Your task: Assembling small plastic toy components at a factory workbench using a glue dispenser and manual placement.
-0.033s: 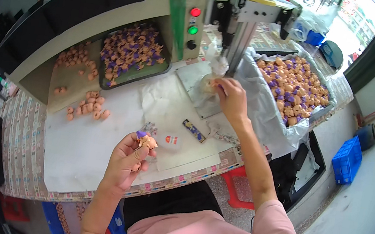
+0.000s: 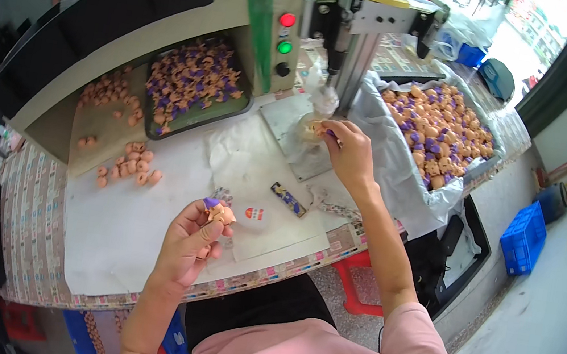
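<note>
My left hand (image 2: 187,242) is closed round a small flesh-coloured doll body with a purple part (image 2: 221,212). A round doll head (image 2: 204,252) is tucked lower among the same fingers. My right hand (image 2: 352,156) reaches to the bench press, thumb and fingers pinched on a small doll piece with a bit of purple (image 2: 331,133). That piece sits at the pale fixture (image 2: 311,128) on a metal base plate (image 2: 289,137), mostly hidden by the fingertips. Just above it hangs the press's rod with a clear, whitish tip (image 2: 325,100).
A black tray (image 2: 245,102) of doll bodies stands left, with loose heads (image 2: 131,165) nearby. At right is a cloth-lined bin (image 2: 371,128) full of assembled dolls. A patterned strip (image 2: 288,199) and a clear bag with a red label (image 2: 254,214) lie in front.
The press rod and its whitish tip have come down closer to the fixture. Both hands keep their grips; the whole view has shifted slightly.
</note>
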Tool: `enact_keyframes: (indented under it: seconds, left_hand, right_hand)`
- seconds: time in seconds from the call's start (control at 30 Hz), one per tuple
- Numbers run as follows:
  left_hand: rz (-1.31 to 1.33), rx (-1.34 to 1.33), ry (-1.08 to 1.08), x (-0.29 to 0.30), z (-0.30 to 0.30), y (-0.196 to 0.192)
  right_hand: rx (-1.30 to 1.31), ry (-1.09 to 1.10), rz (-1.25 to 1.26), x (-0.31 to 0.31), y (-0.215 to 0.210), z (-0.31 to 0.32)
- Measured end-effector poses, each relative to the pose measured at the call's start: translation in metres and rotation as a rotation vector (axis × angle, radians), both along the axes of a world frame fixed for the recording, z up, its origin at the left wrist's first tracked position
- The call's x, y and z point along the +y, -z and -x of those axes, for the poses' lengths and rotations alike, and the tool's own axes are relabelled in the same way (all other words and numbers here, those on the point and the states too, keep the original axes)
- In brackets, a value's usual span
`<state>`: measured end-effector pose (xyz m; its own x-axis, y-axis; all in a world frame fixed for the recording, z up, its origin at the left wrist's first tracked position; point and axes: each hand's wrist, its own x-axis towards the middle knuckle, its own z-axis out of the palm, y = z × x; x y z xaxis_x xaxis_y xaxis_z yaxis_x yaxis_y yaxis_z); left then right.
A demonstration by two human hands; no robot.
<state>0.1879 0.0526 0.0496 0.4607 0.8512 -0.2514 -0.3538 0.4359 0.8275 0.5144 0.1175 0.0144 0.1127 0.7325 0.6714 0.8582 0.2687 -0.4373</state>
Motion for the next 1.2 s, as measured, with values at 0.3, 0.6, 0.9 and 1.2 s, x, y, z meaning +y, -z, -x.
enact_keyframes:
  seconds: [0.3,0.6,0.9,1.2]
  left_hand:
    - [-0.048,0.151,0.033,0.054,-0.080,-0.012]
    - [-0.377,0.398,0.030,0.111,-0.187,0.019]
    - [-1.077,0.671,-0.167,0.145,-0.229,0.048]
    - [-0.870,0.529,-0.236,0.137,-0.229,0.057]
  right_hand:
    - [-0.222,0.611,-0.279,-0.057,-0.068,-0.145]
    - [0.053,0.246,-0.128,-0.108,-0.089,-0.079]
    - [0.070,-0.141,0.010,-0.113,-0.104,-0.030]
    - [0.005,-0.312,-0.243,-0.047,-0.153,-0.008]
